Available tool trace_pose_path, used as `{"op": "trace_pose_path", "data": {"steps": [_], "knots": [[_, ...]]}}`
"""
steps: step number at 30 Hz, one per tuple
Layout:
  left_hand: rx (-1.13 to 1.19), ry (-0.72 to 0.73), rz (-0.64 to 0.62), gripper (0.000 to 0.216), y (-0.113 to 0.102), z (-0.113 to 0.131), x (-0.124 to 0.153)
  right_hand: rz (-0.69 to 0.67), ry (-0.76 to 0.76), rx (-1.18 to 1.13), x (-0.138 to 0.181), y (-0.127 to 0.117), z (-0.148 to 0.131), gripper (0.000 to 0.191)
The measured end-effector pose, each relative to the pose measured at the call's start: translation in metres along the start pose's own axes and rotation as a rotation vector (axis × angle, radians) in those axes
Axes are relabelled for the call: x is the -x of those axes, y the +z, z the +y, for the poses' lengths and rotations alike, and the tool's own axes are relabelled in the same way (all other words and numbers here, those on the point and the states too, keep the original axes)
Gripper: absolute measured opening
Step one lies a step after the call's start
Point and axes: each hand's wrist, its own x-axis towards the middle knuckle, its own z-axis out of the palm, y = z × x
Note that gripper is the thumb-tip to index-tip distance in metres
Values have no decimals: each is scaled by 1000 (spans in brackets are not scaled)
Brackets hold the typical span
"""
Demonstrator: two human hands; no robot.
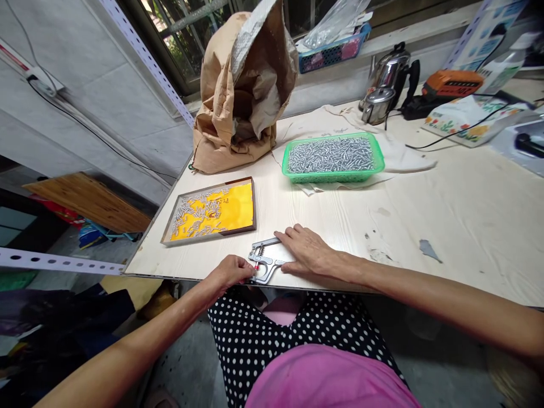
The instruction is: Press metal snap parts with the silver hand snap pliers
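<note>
Grey metal snap fastener pliers [266,262] lie on the table near its front edge, jaws facing left, with a spring and a small red part at the jaws. My right hand [312,252] grips the handles from the right, thumb on the lower handle and fingers over the upper one. At the jaw end, my left hand [233,271] is closed in a pinch beside the red part; what sits between its fingertips is hidden. Just behind, a shallow tray [254,207] with a yellow bottom carries many small silver metal pins [199,211], mostly toward its left side.
A green plastic basket [331,177] full of similar silver pieces stands on a cloth behind the pliers. To its left is a large open brown paper bag [229,113]. A kettle [389,68], an orange battery [453,84] and a tissue pack [471,119] occupy the back right.
</note>
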Motion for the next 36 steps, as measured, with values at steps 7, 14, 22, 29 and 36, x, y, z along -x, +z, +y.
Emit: {"op": "trace_pose_path", "data": {"steps": [7,14,22,29,36], "knots": [[-493,341,362,27,12,8,25,33,25,-51,5,4,-12,57],[-870,761,219,52,33,42,9,74,-32,-75,8,9,-7,71],[-1039,748,132,63,27,65,-9,-135,177,99,10,-17,-5,58],[-904,847,115,22,28,59,-13,-160,127,130,8,-10,-15,18],[-860,813,125,12,29,55,-16,-138,63,151,7,5,-13,11]]}}
